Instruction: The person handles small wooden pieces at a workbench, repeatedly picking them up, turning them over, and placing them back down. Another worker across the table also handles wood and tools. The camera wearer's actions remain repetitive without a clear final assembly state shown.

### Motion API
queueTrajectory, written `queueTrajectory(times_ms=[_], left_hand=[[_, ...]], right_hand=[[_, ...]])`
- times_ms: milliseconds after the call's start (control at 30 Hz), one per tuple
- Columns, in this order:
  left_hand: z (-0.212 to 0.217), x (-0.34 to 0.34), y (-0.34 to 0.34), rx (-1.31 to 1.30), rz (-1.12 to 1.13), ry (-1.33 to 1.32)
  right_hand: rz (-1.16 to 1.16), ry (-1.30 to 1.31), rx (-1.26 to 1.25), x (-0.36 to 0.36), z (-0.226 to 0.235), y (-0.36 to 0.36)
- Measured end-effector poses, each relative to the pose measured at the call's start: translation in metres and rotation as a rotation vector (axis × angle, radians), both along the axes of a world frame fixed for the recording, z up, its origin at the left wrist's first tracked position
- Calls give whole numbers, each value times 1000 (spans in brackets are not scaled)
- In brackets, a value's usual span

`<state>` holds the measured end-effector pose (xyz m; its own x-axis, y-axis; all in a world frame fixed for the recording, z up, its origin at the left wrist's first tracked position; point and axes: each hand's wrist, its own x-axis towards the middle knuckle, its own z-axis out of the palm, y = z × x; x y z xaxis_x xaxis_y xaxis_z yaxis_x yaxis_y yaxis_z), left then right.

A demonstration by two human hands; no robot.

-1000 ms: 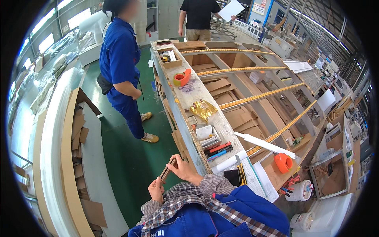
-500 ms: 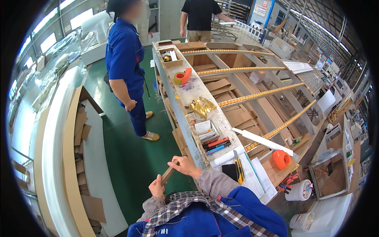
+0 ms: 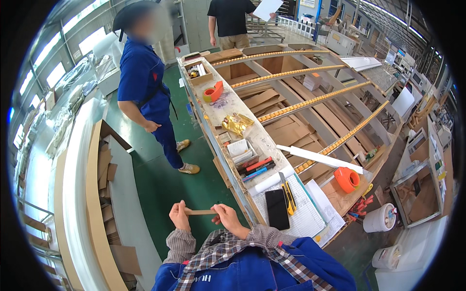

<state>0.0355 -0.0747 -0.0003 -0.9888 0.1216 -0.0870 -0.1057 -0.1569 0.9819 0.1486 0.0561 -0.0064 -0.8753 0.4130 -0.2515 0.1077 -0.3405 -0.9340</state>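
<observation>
A narrow brown strip (image 3: 200,212), cardboard or tape by its look, is stretched level between my two hands above the green floor. My left hand (image 3: 180,216) pinches its left end, and my right hand (image 3: 230,219) grips the other end. Just right of my right hand is the edge of a long workbench (image 3: 212,114). On it lie a black phone (image 3: 277,209), a yellow utility knife (image 3: 288,195), several markers (image 3: 256,168), and a sheet of lined paper (image 3: 303,213). A rolled white sheet (image 3: 273,181) rests beside the markers.
Ahead on the left stands a person in blue (image 3: 145,87); another in black (image 3: 232,22) is farther back, holding a white sheet. Yellow roller rails (image 3: 310,103) cross the bench frame. An orange tape dispenser (image 3: 346,180) sits at right. Cardboard pieces (image 3: 125,259) fill a rack at left.
My hands have turned the brown strip from a steep slant to level. The view has shifted slightly. The person in black now holds up a white sheet.
</observation>
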Motion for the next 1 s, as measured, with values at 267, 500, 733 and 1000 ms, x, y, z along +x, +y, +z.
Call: queueTrajectory(times_ms=[267,500,733,1000], left_hand=[[41,12,32,124,105,176],[52,24,38,22,-15,271],[63,17,69,-124,-191,475],[76,3,100,99,-332,464]], right_hand=[[-80,80,-265,-2,15,1],[-221,67,-467,-4,19,8],[-309,54,-562,-7,9,27],[-163,-45,-456,-12,25,43]])
